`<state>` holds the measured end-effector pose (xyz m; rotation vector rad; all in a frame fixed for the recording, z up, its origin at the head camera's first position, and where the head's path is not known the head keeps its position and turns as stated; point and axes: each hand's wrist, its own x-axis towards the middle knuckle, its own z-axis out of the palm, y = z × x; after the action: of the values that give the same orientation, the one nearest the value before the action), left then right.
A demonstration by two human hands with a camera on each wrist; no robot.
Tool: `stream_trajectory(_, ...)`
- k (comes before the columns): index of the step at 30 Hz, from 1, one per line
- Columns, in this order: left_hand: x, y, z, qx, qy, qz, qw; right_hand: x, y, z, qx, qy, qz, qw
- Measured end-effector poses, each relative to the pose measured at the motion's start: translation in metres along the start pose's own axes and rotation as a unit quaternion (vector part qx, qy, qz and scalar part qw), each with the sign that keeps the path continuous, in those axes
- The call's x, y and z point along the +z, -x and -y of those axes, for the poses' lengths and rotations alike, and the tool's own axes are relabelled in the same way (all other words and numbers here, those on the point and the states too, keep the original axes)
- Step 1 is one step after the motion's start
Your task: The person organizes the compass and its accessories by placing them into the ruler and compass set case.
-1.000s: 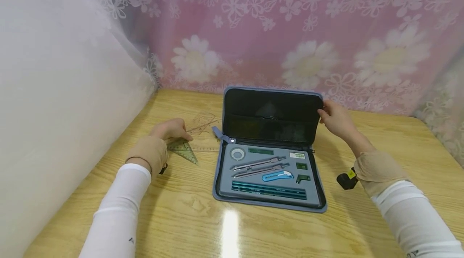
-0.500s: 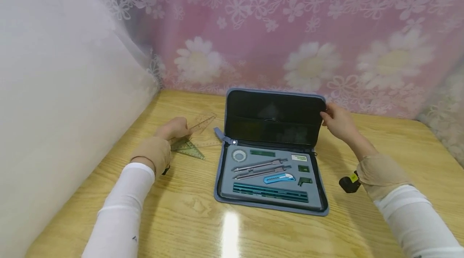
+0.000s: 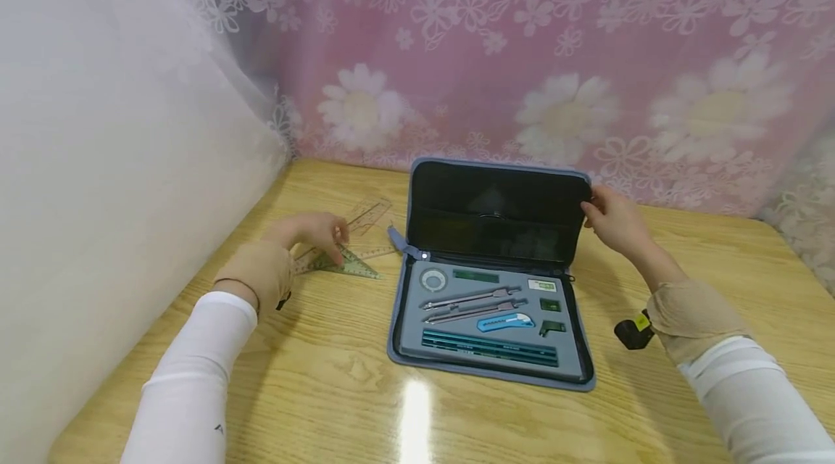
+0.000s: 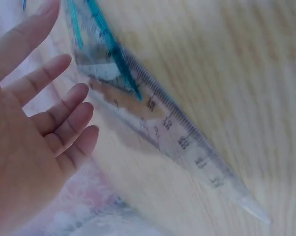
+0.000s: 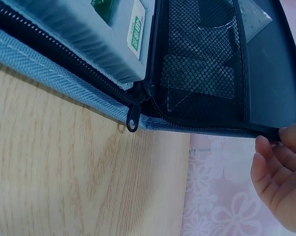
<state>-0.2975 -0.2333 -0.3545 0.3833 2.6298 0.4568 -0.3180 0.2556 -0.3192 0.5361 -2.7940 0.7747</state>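
A drawing-instrument case (image 3: 393, 337) stands unzipped on the table, its dark lid (image 3: 450, 192) raised. My right hand (image 3: 616, 223) pinches the lid's right edge between thumb and fingers. Left of the case, my left hand (image 3: 317, 232) is over a loose group of drawing tools, its fingers spread and relaxed in the left wrist view. A clear ruler (image 4: 185, 142) lies just beyond those fingertips, with a green-edged set square (image 3: 357, 266) over it. Another clear set square (image 3: 372, 213) lies behind the hand. Whether any finger touches a tool is hard to tell.
The case's grey tray (image 3: 450, 361) holds a round tape-like ring (image 3: 433, 280), two compasses (image 3: 466, 299), a blue utility knife (image 3: 505, 322) and pencils (image 3: 489, 346). A mesh pocket (image 5: 202, 49) lines the lid. Floral curtain (image 3: 457, 87) hangs behind the wooden table (image 3: 313, 406).
My left fingers have loosened and lifted from the tools. The green-edged set square has shifted slightly right. My right hand stays at the lid's edge; the whole view has drifted a little.
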Motion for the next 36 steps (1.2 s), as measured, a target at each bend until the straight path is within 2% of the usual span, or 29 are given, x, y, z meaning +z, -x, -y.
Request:
stream_trajectory(3, 0.0, 0.003, -0.006, -0.013, -0.026, 0.036, 0.9989, -0.002, 0.001, 0.001, 0.008, -0.004, 0.002, 1.0)
stream_trajectory(5, 0.002, 0.003, -0.007, -0.021, -0.037, 0.037, 0.9984, -0.003, 0.001, 0.002, 0.01, -0.004, 0.004, 0.9999)
stream_trajectory(12, 0.003, 0.0, -0.009, -0.042, -0.031, 0.035, 0.998, -0.004, 0.002, 0.001, 0.009, 0.003, 0.008, 0.9999)
stream_trajectory(17, 0.003, 0.0, -0.004, -0.034, -0.008, 0.028, 0.999, -0.004, 0.002, 0.002, 0.013, 0.001, 0.016, 0.9998)
stream_trajectory(21, -0.003, 0.002, -0.002, 0.02, 0.022, -0.005, 0.9995, -0.003, 0.003, 0.002, 0.011, 0.003, 0.013, 0.9999)
stream_trajectory(24, -0.011, 0.007, -0.002, 0.069, 0.052, -0.024, 0.9959, -0.003, 0.003, 0.002, 0.01, 0.005, 0.012, 0.9999)
stream_trajectory(27, -0.024, 0.015, -0.008, 0.088, 0.085, -0.035, 0.9918, -0.003, 0.003, 0.003, 0.007, 0.004, 0.012, 0.9999)
stream_trajectory(30, -0.039, 0.023, -0.022, 0.102, 0.102, -0.065, 0.9875, -0.003, 0.003, 0.003, 0.003, 0.008, 0.008, 0.9999)
stream_trajectory(33, -0.054, 0.026, -0.041, 0.113, 0.108, -0.11, 0.9817, -0.003, 0.002, 0.003, 0.004, 0.01, 0.006, 0.9999)
stream_trajectory(36, -0.066, 0.027, -0.062, 0.107, 0.104, -0.157, 0.9762, -0.002, 0.002, 0.004, 0.006, 0.01, 0.007, 0.9999)
